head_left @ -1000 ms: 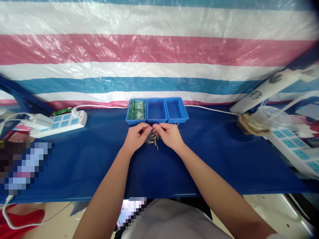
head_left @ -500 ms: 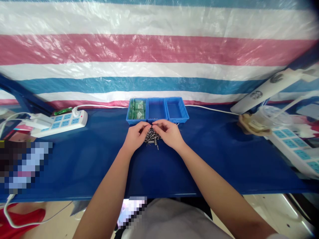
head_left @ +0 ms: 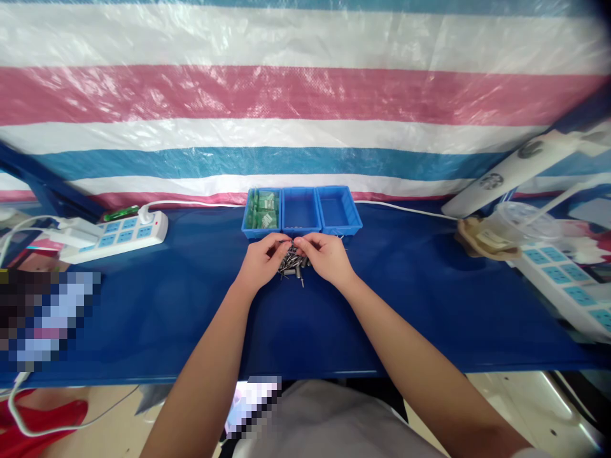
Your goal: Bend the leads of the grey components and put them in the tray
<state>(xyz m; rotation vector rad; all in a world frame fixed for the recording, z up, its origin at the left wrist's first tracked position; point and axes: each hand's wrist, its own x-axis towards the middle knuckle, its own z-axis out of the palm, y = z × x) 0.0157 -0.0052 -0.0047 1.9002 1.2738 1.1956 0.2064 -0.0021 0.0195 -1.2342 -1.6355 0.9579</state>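
A pile of small grey metal pieces (head_left: 291, 262), some cylindrical and some with thin stems, lies on the blue tabletop. My left hand (head_left: 261, 259) is over the pile's left side, with thumb and fingertips pinched together. From the right, my right hand (head_left: 328, 257) pinches in the same way, its fingertips almost meeting the left ones. Whatever sits between the fingertips is too small to make out. Just beyond my hands stand three blue bins in a row: the left bin (head_left: 245, 224) contains green packets, beside the middle bin (head_left: 300, 207) and the right bin (head_left: 338, 208).
On the left are a white power strip (head_left: 121, 236) with plugs and a blurred-out device (head_left: 60, 318). To the right stand another power strip (head_left: 563, 283), a clear plastic cup (head_left: 520, 222) and a slanted white tube (head_left: 506, 172). A striped sheet (head_left: 305, 95) hangs behind the table.
My right fingertips have shifted slightly right and down, leaving a small gap to the left ones. The left hand, bins and pile look much the same.
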